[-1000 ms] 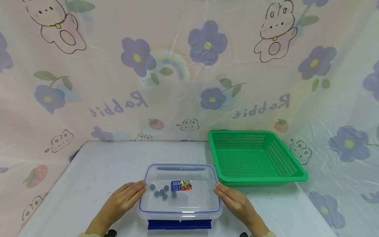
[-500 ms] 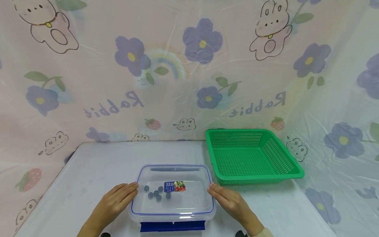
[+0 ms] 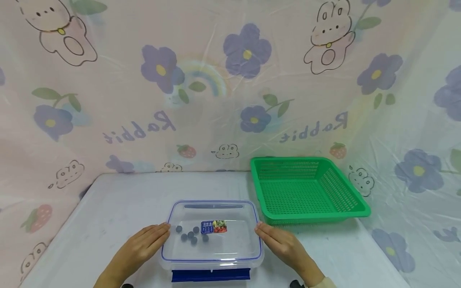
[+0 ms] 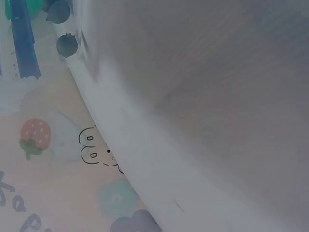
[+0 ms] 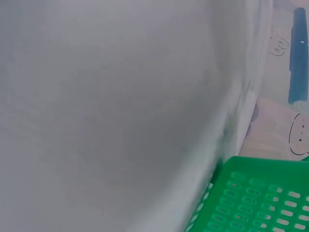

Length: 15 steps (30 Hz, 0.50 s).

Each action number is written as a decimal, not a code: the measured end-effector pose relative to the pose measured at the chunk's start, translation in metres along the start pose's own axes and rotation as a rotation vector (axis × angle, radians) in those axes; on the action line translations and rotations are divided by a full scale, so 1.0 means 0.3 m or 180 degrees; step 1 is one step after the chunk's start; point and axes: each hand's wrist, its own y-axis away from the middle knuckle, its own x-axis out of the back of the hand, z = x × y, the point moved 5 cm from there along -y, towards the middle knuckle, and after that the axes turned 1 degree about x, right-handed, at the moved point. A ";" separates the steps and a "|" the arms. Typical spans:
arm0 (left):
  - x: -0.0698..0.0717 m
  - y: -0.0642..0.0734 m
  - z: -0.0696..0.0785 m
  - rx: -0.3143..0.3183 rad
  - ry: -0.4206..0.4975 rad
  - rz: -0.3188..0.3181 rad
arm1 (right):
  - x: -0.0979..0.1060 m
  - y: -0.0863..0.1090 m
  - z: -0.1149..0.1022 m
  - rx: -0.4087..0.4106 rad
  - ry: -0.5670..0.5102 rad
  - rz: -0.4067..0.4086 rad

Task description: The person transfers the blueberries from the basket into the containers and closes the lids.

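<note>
A clear plastic food storage box [image 3: 230, 250] with a blue-edged lid sits on the table, its dark blue front latch [image 3: 211, 275] hanging down. Through the lid show several blueberries [image 3: 190, 235], grouped toward the left; the left wrist view shows a blueberry [image 4: 67, 44] close up. My left hand [image 3: 140, 249] rests its extended fingers against the box's left side. On the opposite side, the straight fingers of my right hand [image 3: 284, 245] touch the lid's edge. The thumbs are hidden in the head view. Neither hand shows in its wrist view.
To the right, behind my right hand, stands a green perforated plastic basket [image 3: 295, 196]. White cloth covers the table [image 3: 129, 196]. A patterned curtain [image 3: 209, 120] hangs along the back and sides.
The head view has shifted slightly, so everything appears a little further left. Both hands stay at the box's sides, and the blueberries keep their arrangement.
</note>
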 end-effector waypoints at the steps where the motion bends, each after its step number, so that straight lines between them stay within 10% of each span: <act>1: 0.000 0.004 -0.002 0.0052 0.0023 0.0026 | -0.003 0.002 0.000 -0.0011 -0.0008 0.0016; 4: -0.003 0.018 -0.019 0.0535 0.0244 0.0019 | -0.013 0.018 0.005 -0.0232 -0.0137 0.0035; 7: -0.012 0.033 -0.053 0.1426 0.0600 0.0017 | -0.021 0.036 0.024 -0.0796 -0.0425 0.0066; 15: -0.054 0.071 -0.098 0.3774 0.1887 -0.0267 | -0.019 -0.008 0.055 -0.3213 -0.1494 0.0018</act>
